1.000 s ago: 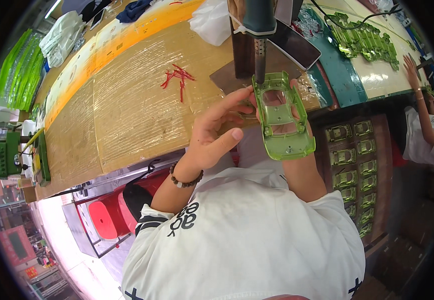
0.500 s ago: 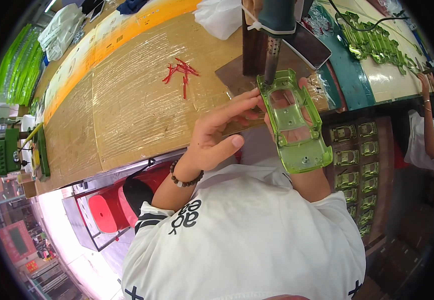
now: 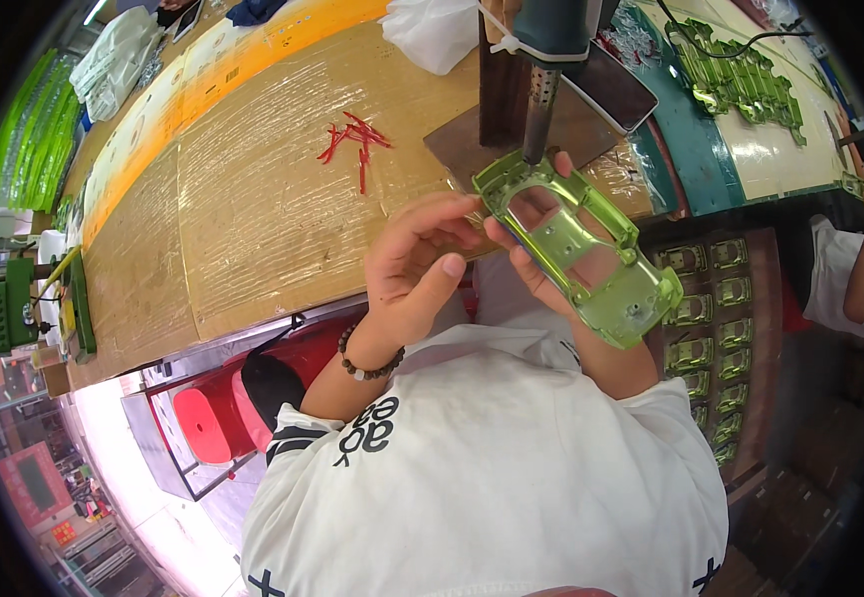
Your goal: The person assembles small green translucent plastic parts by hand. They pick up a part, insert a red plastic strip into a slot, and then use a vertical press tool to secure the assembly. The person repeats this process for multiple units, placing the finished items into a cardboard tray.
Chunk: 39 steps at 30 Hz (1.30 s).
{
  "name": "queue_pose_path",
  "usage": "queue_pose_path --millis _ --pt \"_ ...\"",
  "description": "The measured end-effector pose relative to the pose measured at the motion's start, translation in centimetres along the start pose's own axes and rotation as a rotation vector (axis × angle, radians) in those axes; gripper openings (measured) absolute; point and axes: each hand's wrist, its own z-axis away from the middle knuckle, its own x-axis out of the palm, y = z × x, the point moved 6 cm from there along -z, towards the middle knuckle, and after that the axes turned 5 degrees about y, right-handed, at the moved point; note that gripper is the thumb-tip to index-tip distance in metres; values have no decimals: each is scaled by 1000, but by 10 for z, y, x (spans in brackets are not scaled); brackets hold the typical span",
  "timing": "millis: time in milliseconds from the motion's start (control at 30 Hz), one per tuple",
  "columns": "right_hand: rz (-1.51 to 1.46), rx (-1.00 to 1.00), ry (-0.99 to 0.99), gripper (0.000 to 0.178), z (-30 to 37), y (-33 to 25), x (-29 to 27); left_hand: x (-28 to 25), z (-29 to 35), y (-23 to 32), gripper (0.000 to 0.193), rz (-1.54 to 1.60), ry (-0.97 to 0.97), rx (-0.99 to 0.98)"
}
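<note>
Gripping the green toy car shell [image 3: 579, 249], right hand [image 3: 537, 264] fingers clasp beneath it while left hand [image 3: 414, 269] fingers pinch its edge.

centre: left hand [image 3: 412, 269] and right hand [image 3: 541, 274] grip green toy car shell [image 3: 576, 244] | above: mounted tool tip [image 3: 537, 124] touching shell | upper left: red strips [image 3: 352, 139] on bench [image 3: 243, 209]

A: Entry, lighting: bright, even, from overhead; soft shadows only under the left hand [image 3: 414, 274] and the mounted tool [image 3: 543, 70]; glare?

B: Glare: sheen on the taped cardboard tabletop [image 3: 243, 189]; highlights along the green car shell [image 3: 576, 244]; floor [image 3: 153, 497] at lower left washed out, near white.

A: Entry, sharpness?

B: Centre crisp; white shirt [image 3: 492, 468] slightly soft; rim smeared.

A: Distortion?

B: Strong fisheye; table edges bow toward the rim; black circular vignette at all corners.
</note>
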Motion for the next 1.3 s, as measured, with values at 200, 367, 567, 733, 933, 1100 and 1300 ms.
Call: queue_pose_path --millis 200,367,567,733,933,1100,1300 --pt "-76 -16 157 55 -1 4 9 -2 2 -3 42 9 60 -48" --pt "-77 -26 75 55 -1 4 15 0 1 0 41 1 26 -17" --pt "-107 1 136 54 2 0 8 2 0 2 39 4 12 -15" --pt "-96 -8 111 54 3 -1 5 3 -1 4 38 -6 0 -14" --pt "-66 -41 127 54 5 -2 6 3 -1 3 38 10 -17 -28" --pt "-63 -11 205 55 6 -3 5 3 -2 3 37 -20 -39 -37" --pt "-142 59 127 60 9 -5 1 4 -2 3 39 -25 -42 -47"
